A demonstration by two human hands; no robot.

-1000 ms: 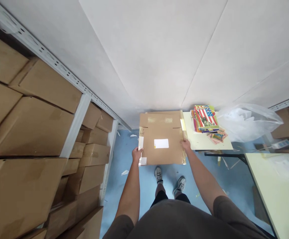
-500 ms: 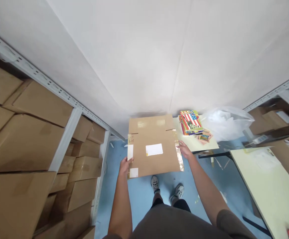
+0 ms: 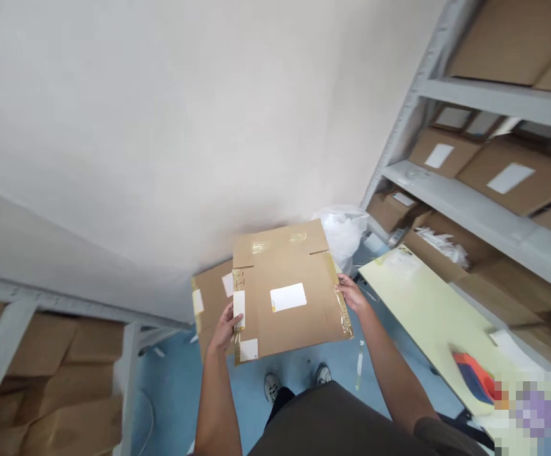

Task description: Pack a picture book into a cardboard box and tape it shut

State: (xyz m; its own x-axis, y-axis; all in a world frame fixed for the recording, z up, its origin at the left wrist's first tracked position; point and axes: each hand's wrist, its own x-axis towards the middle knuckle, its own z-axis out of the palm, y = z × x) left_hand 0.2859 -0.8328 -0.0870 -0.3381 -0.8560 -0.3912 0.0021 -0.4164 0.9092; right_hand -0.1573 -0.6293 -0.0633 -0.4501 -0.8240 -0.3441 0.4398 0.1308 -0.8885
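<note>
I hold a flattened cardboard box (image 3: 287, 278) in front of me, level, with a white label at its middle and tape along its edges. My left hand (image 3: 228, 324) grips its left edge, fingers closed over a white sticker. My right hand (image 3: 351, 294) grips its right taped edge. Behind and below the box, another flat cardboard piece (image 3: 209, 294) leans against the white wall. My shoes (image 3: 272, 385) show on the blue floor below.
A pale yellow table (image 3: 427, 316) stands to the right with a red and blue item (image 3: 475, 375) on it. A clear plastic bag (image 3: 342, 228) lies behind. Grey metal shelves (image 3: 470, 202) with cardboard boxes rise at right; another shelf rack (image 3: 14, 329) with boxes is at lower left.
My view has swung to the right: the left shelves slid out, the right shelves came in. Both hands still hold the flat box, which tilted slightly. The book stack is out of sight.
</note>
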